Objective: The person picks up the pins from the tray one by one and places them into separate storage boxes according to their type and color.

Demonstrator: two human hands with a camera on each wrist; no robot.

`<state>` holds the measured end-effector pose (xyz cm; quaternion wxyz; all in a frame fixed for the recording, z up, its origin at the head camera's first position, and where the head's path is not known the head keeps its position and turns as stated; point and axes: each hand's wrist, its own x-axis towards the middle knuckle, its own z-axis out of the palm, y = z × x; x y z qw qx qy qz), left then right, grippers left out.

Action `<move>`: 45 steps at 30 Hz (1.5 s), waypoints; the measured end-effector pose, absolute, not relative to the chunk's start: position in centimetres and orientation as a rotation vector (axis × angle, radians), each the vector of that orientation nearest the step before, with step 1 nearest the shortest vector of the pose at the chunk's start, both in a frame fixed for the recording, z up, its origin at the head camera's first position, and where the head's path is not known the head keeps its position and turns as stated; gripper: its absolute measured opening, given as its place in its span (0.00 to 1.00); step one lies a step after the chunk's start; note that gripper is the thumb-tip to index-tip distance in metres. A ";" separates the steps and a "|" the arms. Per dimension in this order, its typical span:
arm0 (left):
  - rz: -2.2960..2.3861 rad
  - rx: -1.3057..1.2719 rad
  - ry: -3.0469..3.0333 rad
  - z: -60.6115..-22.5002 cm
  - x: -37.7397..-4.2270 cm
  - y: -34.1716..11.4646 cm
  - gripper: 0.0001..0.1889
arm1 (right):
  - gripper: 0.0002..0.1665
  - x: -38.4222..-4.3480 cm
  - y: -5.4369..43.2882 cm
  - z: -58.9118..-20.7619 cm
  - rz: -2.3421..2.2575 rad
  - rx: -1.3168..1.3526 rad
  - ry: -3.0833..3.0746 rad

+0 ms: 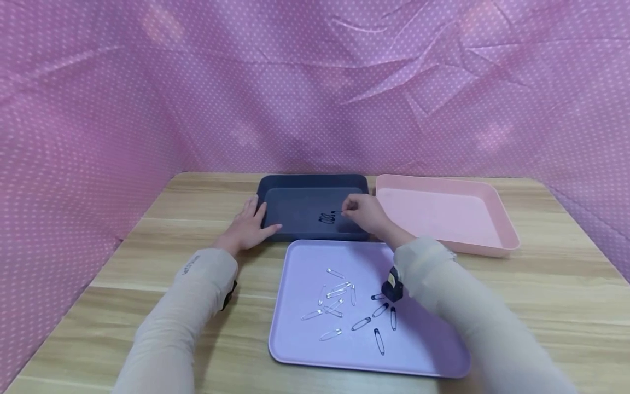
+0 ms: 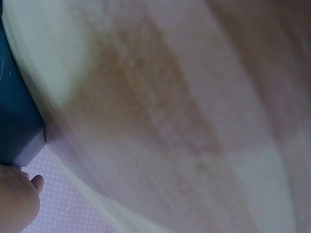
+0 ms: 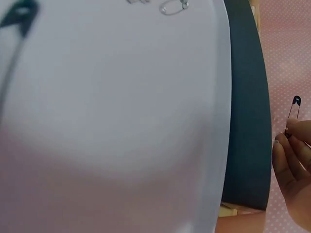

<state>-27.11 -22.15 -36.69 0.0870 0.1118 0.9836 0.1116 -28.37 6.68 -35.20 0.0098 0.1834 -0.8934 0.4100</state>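
Observation:
Between thumb and fingertips my right hand pinches a black safety pin, its dark head pointing away from the fingers. The hand is over the right part of the dark blue tray, where several black safety pins lie close together. My left hand rests with fingers spread on that tray's left edge. Nearer me, a lavender tray holds several silver safety pins on its left side and several black safety pins toward its middle and right.
A pink tray stands at the back right, beside the dark blue one. All the trays are on a wood-grain table. A pink dotted cloth hangs behind and around the table.

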 end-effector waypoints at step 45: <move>0.313 0.310 2.939 -37.0 -27.1 -22.1 0.46 | 0.09 -32.5 3.0 -37.5 1.115 0.535 -2.957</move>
